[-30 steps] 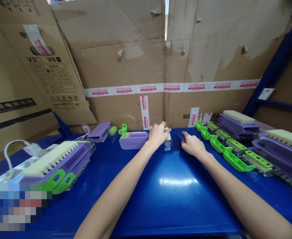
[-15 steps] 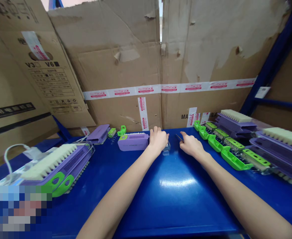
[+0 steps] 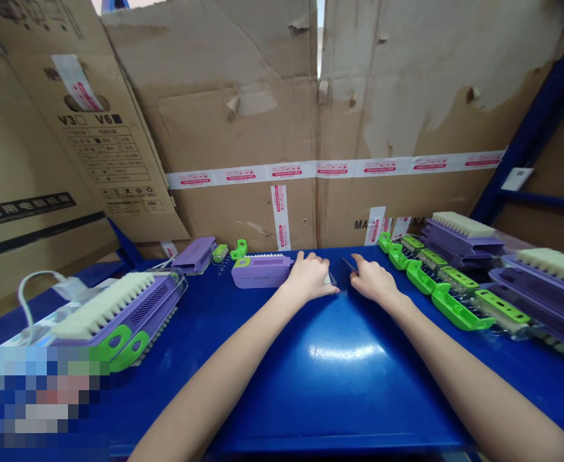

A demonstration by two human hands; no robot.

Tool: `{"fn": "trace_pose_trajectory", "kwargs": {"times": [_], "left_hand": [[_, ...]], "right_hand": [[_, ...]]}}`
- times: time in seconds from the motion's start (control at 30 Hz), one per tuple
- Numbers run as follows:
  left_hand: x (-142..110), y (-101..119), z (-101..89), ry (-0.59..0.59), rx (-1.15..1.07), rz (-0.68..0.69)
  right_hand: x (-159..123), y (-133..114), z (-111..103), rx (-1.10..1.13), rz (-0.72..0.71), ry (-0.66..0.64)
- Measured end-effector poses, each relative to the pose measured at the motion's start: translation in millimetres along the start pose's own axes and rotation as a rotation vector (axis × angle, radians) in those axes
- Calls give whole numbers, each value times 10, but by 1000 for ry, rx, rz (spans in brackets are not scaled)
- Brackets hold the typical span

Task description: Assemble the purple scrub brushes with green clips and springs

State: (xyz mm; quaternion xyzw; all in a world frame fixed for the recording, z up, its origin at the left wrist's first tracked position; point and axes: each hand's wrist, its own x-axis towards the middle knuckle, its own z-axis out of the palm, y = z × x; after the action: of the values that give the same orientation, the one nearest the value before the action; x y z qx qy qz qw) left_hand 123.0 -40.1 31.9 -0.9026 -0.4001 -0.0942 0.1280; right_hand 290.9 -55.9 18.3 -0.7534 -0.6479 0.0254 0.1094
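Observation:
My left hand (image 3: 310, 277) is bent over a small clear plastic piece (image 3: 331, 280) on the blue table, its thumb stretched along the near side. The fingers hide most of that piece. Just left of this hand lies a purple brush unit (image 3: 261, 272) with a green end and pale bristles on top; the wrist covers its right end. A little to the right, my right hand (image 3: 372, 280) is closed on a thin dark tool (image 3: 348, 264), whose tip points up and left. Its exact kind is too small to tell. The two hands are apart.
On the right stand a row of green caps (image 3: 421, 277) and clear-cased parts (image 3: 462, 277), with purple brush units (image 3: 464, 240) behind them. Stacked purple brushes (image 3: 113, 305) and a white plug with cable (image 3: 72, 287) are at left. Cardboard (image 3: 243, 135) walls the back.
My left hand has shifted slightly right and covers more of the clear piece; its thumb now reaches out. The right hand keeps its hold on the tool. The view has shifted slightly.

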Motion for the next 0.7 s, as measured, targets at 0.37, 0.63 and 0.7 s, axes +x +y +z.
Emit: {"fn": "trace_pose_trajectory", "kwargs": {"times": [0.37,0.63,0.7], "left_hand": [[-119,37,7,-111,6,-42],[-324,-226,-293,161,62,50],[-435,-416,-318,214,79,-20]], "right_hand": [[3,1,17,-4,0,2],[9,17,27,-57,4,3],[12,19,38,-72,-1,7]]}}
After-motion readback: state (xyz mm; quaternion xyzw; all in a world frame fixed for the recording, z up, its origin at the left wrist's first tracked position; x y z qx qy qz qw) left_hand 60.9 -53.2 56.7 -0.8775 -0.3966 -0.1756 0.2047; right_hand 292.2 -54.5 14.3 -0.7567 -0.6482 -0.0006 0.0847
